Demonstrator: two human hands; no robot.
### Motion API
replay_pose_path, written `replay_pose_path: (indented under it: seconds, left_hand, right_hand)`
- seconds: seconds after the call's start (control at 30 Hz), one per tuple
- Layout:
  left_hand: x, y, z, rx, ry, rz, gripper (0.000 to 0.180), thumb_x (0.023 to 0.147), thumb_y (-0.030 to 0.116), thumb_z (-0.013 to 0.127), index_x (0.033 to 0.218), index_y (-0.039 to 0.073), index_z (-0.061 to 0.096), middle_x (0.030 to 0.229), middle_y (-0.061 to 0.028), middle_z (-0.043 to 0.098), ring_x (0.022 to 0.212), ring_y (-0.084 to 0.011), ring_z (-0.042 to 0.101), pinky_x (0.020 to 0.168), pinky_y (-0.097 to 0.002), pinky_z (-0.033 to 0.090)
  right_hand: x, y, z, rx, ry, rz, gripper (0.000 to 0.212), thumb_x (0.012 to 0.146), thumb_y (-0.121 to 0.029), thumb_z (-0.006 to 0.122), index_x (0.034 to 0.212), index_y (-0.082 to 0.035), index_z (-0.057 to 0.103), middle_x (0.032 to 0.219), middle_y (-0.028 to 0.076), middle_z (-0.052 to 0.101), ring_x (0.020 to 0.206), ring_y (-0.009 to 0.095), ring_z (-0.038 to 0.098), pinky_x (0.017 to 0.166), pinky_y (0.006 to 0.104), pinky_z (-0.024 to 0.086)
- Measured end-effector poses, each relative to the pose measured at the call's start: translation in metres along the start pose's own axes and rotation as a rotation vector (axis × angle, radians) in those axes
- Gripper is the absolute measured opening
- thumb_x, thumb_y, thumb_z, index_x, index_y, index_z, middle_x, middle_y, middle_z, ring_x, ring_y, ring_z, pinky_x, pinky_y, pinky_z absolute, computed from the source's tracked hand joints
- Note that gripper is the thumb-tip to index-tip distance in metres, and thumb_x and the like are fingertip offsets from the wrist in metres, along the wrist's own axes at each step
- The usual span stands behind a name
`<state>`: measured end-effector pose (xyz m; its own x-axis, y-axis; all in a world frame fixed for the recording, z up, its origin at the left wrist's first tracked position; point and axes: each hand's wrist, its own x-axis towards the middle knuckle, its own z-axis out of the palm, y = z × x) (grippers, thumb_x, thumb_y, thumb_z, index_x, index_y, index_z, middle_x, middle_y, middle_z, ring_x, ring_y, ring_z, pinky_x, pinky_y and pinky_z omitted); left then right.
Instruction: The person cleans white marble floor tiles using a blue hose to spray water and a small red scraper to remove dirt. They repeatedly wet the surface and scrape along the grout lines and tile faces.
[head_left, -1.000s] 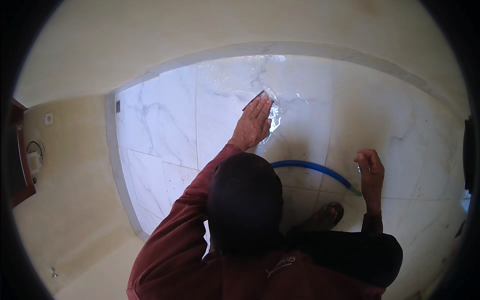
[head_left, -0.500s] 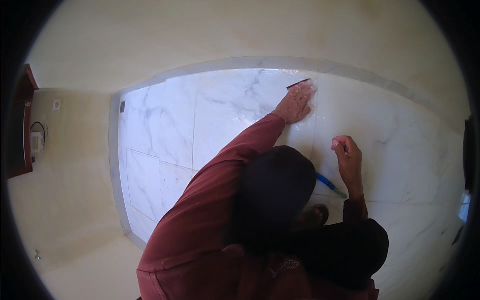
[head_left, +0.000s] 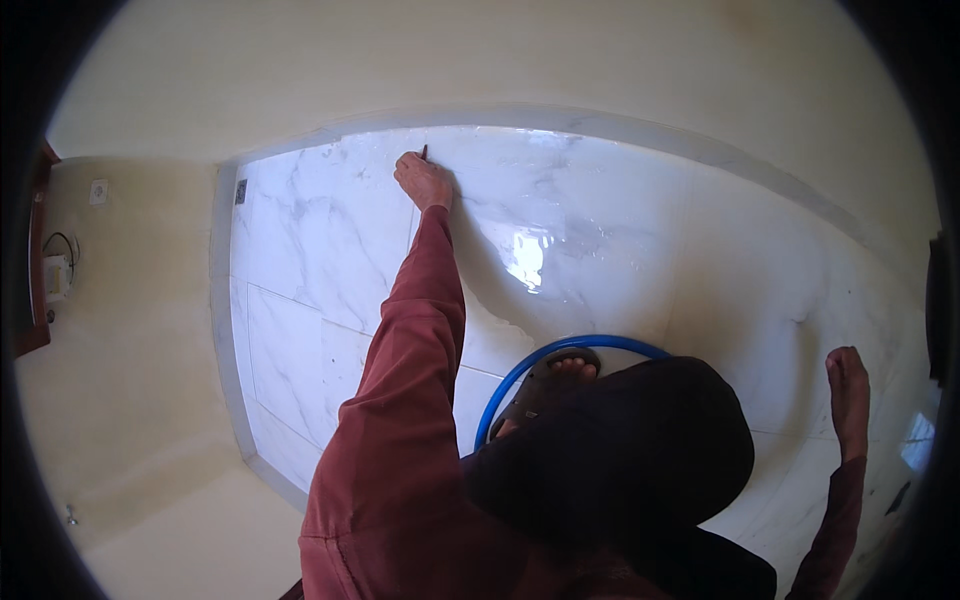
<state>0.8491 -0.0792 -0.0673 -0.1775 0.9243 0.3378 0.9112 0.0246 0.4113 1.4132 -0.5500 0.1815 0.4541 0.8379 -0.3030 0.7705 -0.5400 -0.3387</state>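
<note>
My left hand (head_left: 425, 180) reaches far forward on the wet white marbled tile floor (head_left: 350, 230), close to the wall. It is closed around a thin dark red, flat-edged piece (head_left: 424, 152); most of that piece is hidden by the fingers. Out to the right, my right hand (head_left: 850, 395) is held away from my body with its fingers curled in, and nothing shows in it. A sheet of water (head_left: 590, 225) with bright reflections spreads on the tiles between the hands.
A blue hose (head_left: 540, 352) curves around my sandalled foot (head_left: 565, 375), by my dark-clad knee (head_left: 640, 440). Grey skirting (head_left: 520, 116) runs along the beige wall (head_left: 480, 60). A small dark floor drain (head_left: 241, 191) lies at the far left corner.
My left hand has swept left along the wall with the dark red piece, going from flat to closed. My right hand has moved right. The hose and my foot now show more.
</note>
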Motion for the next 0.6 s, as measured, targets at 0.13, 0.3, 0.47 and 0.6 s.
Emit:
replay_pose_path:
  seconds: [0.13, 0.3, 0.47, 0.6]
  left_hand:
    - [0.031, -0.02, 0.016, -0.55, 0.341, -0.369, 0.017, 0.097, 0.003, 0.041, 0.111, -0.003, 0.048, 0.11, -0.0186, 0.055, 0.101, -0.0296, 0.057, 0.089, -0.0446, 0.049]
    - [0.055, 0.071, 0.023, -1.241, 0.425, -0.672, 0.029, 0.101, 0.012, 0.033, 0.122, -0.004, 0.045, 0.116, -0.0167, 0.055, 0.099, -0.0246, 0.056, 0.088, -0.0385, 0.05]
    - [0.008, 0.177, 0.01, -1.401, 0.256, -0.374, 0.07, 0.112, 0.03, 0.035, 0.164, -0.002, -0.001, 0.17, -0.019, 0.015, 0.155, -0.0295, 0.022, 0.126, -0.038, 0.018]
    - [-0.026, 0.206, 0.018, -1.328, 0.161, -0.175, 0.075, 0.114, 0.044, 0.027, 0.162, -0.003, -0.005, 0.173, -0.0185, -0.006, 0.16, -0.0288, 0.002, 0.129, -0.0369, 0.009]
  right_hand:
    - [0.031, 0.051, 0.068, -0.144, -0.128, -0.002, 0.012, 0.103, -0.012, 0.058, 0.108, -0.002, 0.058, 0.1, 0.014, 0.06, 0.094, 0.029, 0.061, 0.085, 0.0399, 0.05]
    - [0.07, 0.081, 0.15, -0.009, 0.323, 0.036, 0.043, 0.11, -0.03, 0.049, 0.139, 0.001, 0.053, 0.125, 0.023, 0.054, 0.126, 0.04, 0.05, 0.11, 0.0456, 0.041]
    - [0.103, 0.014, 0.231, -0.093, 0.717, 0.175, 0.061, 0.11, -0.042, 0.04, 0.14, 0.011, 0.048, 0.133, 0.032, 0.052, 0.124, 0.046, 0.05, 0.108, 0.0507, 0.04]
    - [0.098, 0.016, 0.22, -0.066, 0.708, 0.213, 0.061, 0.11, -0.042, 0.04, 0.14, 0.01, 0.048, 0.133, 0.033, 0.052, 0.122, 0.047, 0.051, 0.104, 0.0523, 0.041]
